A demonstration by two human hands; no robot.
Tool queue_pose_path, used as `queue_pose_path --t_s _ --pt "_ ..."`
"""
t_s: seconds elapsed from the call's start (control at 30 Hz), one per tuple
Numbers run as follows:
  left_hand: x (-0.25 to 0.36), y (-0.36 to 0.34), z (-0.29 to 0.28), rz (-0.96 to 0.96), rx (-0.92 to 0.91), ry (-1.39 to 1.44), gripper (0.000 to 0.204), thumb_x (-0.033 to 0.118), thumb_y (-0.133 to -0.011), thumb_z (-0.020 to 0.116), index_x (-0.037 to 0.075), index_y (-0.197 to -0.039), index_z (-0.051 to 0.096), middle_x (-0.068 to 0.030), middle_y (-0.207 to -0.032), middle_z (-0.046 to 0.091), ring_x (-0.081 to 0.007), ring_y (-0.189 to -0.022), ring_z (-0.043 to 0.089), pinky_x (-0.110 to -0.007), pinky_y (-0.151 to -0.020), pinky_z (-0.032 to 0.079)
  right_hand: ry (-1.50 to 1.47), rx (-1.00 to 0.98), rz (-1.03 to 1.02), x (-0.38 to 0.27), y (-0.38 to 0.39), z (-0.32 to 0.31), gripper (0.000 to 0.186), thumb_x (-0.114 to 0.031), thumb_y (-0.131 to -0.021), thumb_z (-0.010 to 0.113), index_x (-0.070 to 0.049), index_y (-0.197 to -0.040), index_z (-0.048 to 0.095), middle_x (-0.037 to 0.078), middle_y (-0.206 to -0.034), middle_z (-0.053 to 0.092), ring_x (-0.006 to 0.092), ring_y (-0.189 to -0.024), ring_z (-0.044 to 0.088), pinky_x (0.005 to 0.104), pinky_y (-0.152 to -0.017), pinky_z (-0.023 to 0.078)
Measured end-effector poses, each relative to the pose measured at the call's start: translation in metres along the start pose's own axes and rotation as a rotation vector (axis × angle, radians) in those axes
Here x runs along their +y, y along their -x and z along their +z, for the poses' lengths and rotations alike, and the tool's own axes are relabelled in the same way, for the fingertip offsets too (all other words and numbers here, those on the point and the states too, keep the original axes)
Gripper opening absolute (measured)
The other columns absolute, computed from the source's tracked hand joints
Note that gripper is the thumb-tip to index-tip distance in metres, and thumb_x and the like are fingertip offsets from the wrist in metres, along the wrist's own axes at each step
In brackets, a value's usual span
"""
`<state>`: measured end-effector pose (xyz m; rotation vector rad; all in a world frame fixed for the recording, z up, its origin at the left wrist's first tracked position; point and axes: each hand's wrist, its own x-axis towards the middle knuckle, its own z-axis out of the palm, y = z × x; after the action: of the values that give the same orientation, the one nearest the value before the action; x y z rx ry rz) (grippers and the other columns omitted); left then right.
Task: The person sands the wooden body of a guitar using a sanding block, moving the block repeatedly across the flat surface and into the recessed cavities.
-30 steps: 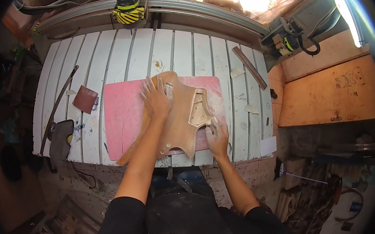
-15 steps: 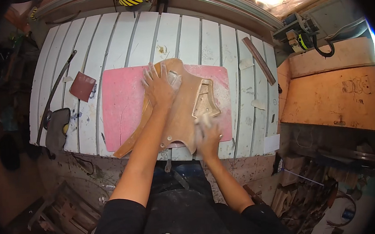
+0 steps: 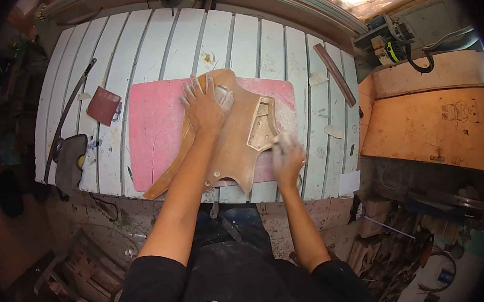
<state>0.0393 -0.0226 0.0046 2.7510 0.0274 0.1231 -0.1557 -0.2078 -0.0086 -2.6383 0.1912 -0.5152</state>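
Note:
A flat brown wooden guitar body (image 3: 232, 134) with routed hollows and small round holes lies on a dusty pink mat (image 3: 159, 124). My left hand (image 3: 205, 109) rests flat on its upper left part, fingers spread, beside a small hollow. At the guitar body's right edge, by the corner of the larger hollow, is my right hand (image 3: 289, 159). Its fingers are curled, dusty and slightly blurred around something small and pale that I cannot make out.
The mat sits on a white slatted table (image 3: 232, 42). Left are a reddish-brown sandpaper sheet (image 3: 103, 106), a long dark strip (image 3: 72, 117) and a grey padded item (image 3: 71, 160). Right are a dark wooden stick (image 3: 335, 75), a white paper (image 3: 349, 183) and an orange-brown board (image 3: 418, 130).
My right hand has moved right and slightly up, from the guitar body's lower right edge to the corner of the larger hollow. My left hand stays spread on the guitar body.

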Motion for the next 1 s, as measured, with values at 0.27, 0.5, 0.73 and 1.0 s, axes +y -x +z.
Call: queue_pose_path --t_s 0.27,0.5,0.73,1.0 --pt "0.001 -0.002 -0.004 -0.006 -0.022 0.001 0.089 0.063 -0.092 0.067 0.016 -0.165 0.045 -0.0232 -0.173 0.030 -0.0471 -0.156 0.032 -0.062 -0.126 0.026 -0.207 0.001 -0.047 -0.001 0.024 0.012 0.039 -0.016 -0.092 0.074 -0.009 -0.130 0.070 0.020 -0.128 0.067 0.0420 -0.122 0.059 0.0558 -0.110 0.042" --pt "-0.001 0.003 -0.006 -0.016 0.021 0.030 0.096 0.066 -0.088 0.070 0.016 -0.165 0.043 -0.0240 -0.171 0.032 -0.0470 -0.155 0.034 -0.063 -0.126 0.028 -0.583 0.087 0.616 0.083 -0.046 -0.013 0.026 -0.012 -0.104 0.070 0.003 -0.124 0.073 0.016 -0.131 0.072 0.0247 -0.121 0.065 0.0352 -0.106 0.050" --pt "-0.011 -0.009 -0.009 0.047 -0.030 0.159 0.094 0.061 -0.084 0.080 0.009 -0.157 0.052 -0.0235 -0.161 0.045 -0.0437 -0.148 0.044 -0.060 -0.118 0.038 -0.688 0.127 0.761 -0.003 0.003 -0.002 0.018 -0.016 -0.104 0.069 0.001 -0.110 0.070 0.014 -0.119 0.074 0.0203 -0.112 0.066 0.0346 -0.103 0.049" --pt "0.007 -0.002 0.000 0.339 -0.112 -0.020 0.092 0.069 -0.087 0.071 0.018 -0.161 0.050 -0.0189 -0.166 0.044 -0.0403 -0.154 0.038 -0.060 -0.126 0.028 -0.190 -0.213 -0.134 -0.040 0.082 -0.031 0.030 -0.017 -0.091 0.080 -0.009 -0.119 0.078 0.018 -0.131 0.067 0.0399 -0.124 0.059 0.0517 -0.105 0.044"
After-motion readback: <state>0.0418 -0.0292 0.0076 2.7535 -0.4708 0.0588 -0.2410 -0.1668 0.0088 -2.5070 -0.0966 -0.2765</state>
